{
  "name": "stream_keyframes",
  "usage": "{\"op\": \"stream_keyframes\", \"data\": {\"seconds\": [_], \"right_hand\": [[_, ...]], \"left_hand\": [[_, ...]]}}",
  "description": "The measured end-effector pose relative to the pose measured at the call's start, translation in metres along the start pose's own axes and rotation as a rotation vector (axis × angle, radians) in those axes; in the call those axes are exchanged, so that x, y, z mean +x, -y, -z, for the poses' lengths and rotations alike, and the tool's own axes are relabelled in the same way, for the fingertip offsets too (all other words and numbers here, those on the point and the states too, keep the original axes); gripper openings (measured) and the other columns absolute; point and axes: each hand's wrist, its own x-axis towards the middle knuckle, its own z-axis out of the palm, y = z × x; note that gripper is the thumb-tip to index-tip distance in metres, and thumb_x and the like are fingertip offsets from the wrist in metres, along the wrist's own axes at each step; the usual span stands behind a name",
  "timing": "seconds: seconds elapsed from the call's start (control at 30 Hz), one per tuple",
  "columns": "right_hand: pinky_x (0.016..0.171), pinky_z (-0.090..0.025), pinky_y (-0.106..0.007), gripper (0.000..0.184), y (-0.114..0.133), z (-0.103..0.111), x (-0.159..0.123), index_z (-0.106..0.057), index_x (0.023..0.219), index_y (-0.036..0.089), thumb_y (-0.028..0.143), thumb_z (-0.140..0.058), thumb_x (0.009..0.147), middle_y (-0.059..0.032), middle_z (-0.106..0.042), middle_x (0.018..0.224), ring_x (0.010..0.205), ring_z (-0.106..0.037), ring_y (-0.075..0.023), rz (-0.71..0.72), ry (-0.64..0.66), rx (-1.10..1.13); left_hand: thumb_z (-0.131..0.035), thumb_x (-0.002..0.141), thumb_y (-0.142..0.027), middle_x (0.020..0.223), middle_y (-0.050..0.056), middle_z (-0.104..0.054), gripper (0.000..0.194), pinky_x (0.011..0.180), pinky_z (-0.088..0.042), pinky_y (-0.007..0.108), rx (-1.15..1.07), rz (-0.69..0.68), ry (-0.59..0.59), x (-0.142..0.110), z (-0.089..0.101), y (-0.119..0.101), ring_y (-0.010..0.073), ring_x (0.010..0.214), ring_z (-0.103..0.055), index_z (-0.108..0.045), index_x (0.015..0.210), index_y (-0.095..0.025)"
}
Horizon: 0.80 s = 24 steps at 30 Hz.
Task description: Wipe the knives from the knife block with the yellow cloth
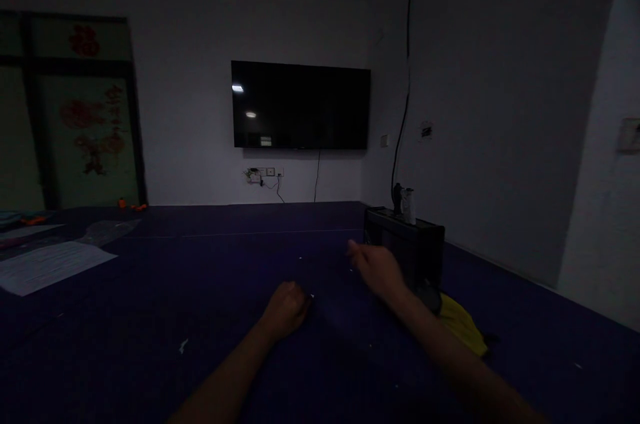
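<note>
The scene is dim. My left hand (287,309) is closed, low over the dark blue surface (240,371). A tiny white bit (313,296) shows at its fingertips; whether it is held or lies behind them I cannot tell. Further right and a little higher, my right hand (379,272) is also closed, its fingers curled and pointing left. What it holds, if anything, is hidden. Beside it stands a black box-shaped case (425,247), and a yellow cloth-like item (460,327) lies past my right forearm.
On top of the case are a small pale cylinder (409,206) and a dark object. Printed paper (55,267) and clear plastic (107,231) lie at the left. White scraps (183,345) dot the surface. A television (300,107) hangs on the far wall; a cable (401,124) runs down beside it.
</note>
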Motion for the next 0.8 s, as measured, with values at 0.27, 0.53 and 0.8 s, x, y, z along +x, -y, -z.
{"op": "stream_keyframes", "data": {"seconds": [0.27,0.53,0.8], "right_hand": [[0.073,-0.042,-0.025,0.051,0.061,-0.097,-0.043,-0.062,0.092,0.019,0.04,-0.015,0.093,-0.0053,-0.067,0.089,0.081,-0.061,-0.0153,0.446,0.179,0.502],[0.057,-0.034,-0.027,0.052,0.04,-0.106,-0.057,-0.05,0.066,0.019,0.05,-0.017,0.09,-0.0051,-0.059,0.065,0.062,-0.055,-0.0168,0.363,0.182,0.509],[0.056,-0.031,-0.027,0.047,0.039,-0.109,-0.055,-0.048,0.065,0.019,0.045,-0.02,0.091,-0.0045,-0.058,0.064,0.06,-0.054,-0.0162,0.331,0.166,0.506]], "left_hand": [[-0.043,0.078,-0.014,0.079,0.005,-0.069,0.024,0.07,-0.048,0.027,-0.011,-0.38,0.042,-0.007,-0.015,-0.017,0.0157,0.075,-0.061,-0.066,0.084,-0.017],[-0.047,0.075,-0.012,0.075,0.007,-0.07,0.02,0.063,-0.05,0.028,-0.029,-0.467,0.117,-0.008,-0.026,-0.03,0.0173,0.069,-0.063,-0.066,0.077,-0.012],[-0.049,0.075,-0.017,0.086,0.009,-0.069,0.02,0.068,-0.05,0.03,-0.005,-0.443,0.127,0.001,-0.008,-0.036,0.0191,0.077,-0.063,-0.066,0.084,-0.011]]}}
